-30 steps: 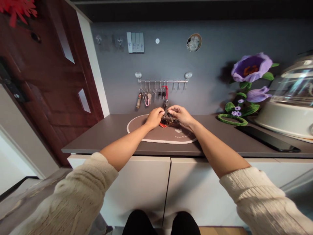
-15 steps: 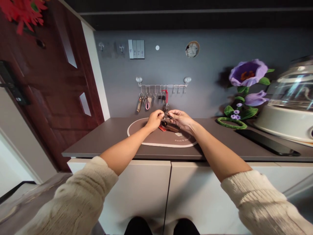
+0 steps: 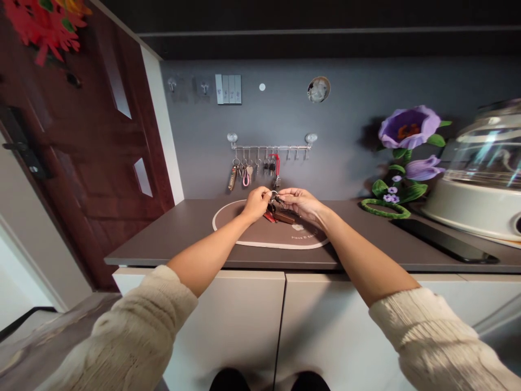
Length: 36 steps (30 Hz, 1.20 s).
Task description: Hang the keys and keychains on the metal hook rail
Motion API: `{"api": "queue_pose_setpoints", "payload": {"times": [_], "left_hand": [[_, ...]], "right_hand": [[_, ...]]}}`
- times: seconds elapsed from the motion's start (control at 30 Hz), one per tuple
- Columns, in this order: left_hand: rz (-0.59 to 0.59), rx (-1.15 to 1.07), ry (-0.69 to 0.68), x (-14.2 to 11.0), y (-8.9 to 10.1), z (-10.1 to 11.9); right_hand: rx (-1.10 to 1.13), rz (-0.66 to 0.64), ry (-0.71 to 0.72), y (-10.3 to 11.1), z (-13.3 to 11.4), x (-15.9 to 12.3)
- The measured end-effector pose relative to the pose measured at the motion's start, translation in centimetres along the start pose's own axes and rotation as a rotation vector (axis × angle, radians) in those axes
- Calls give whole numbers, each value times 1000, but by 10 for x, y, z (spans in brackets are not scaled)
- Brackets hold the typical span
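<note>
Both hands meet over a brown oval mat (image 3: pixel 248 234) on the dark countertop (image 3: pixel 171 239). My left hand (image 3: pixel 255 203) pinches a metal key ring at its fingertips. My right hand (image 3: pixel 302 204) is closed on the same bunch of keys (image 3: pixel 278 213), which has a brown tag and a red tag hanging below. Directly behind the hands, a chrome hook rail (image 3: pixel 271 147) on the grey wall holds several other key sets, one on a red strap (image 3: pixel 277 159).
A dark red door (image 3: pixel 81 152) stands at the left. Purple fabric flowers (image 3: pixel 407 157) and a white appliance with a clear lid (image 3: pixel 480 174) sit on the right, with a black flat object (image 3: pixel 448 241) in front. White cabinet doors (image 3: pixel 285 326) are below.
The hands stay together on the keys, which have lifted slightly off the mat. My view has tilted a little, shifting the scene downward in the frame.
</note>
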<state>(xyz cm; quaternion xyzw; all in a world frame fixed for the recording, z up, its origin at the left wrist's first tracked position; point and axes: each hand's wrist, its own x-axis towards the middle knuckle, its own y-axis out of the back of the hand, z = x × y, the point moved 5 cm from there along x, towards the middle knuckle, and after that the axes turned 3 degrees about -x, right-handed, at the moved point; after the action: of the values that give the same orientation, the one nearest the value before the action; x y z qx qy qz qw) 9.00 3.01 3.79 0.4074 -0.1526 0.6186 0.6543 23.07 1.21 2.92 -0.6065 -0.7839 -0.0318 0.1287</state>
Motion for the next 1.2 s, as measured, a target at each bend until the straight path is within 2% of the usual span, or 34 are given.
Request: {"api": "queue_pose_setpoints", "payload": {"times": [0.33, 0.53, 0.67, 0.93, 1.2], "left_hand": [[-29, -305, 70, 1, -8, -10], [-1, -575, 240, 0, -12, -17], [-11, -646, 281, -1, -14, -17], [-71, -628, 233, -4, -19, -14], [-47, -266, 11, -3, -13, -4]], "right_hand": [[-16, -85, -3, 0, 9, 4], [-81, 13, 90, 4, 4, 4], [-102, 89, 140, 6, -2, 4], [-173, 148, 150, 9, -3, 4], [-335, 162, 322, 12, -15, 5]]}}
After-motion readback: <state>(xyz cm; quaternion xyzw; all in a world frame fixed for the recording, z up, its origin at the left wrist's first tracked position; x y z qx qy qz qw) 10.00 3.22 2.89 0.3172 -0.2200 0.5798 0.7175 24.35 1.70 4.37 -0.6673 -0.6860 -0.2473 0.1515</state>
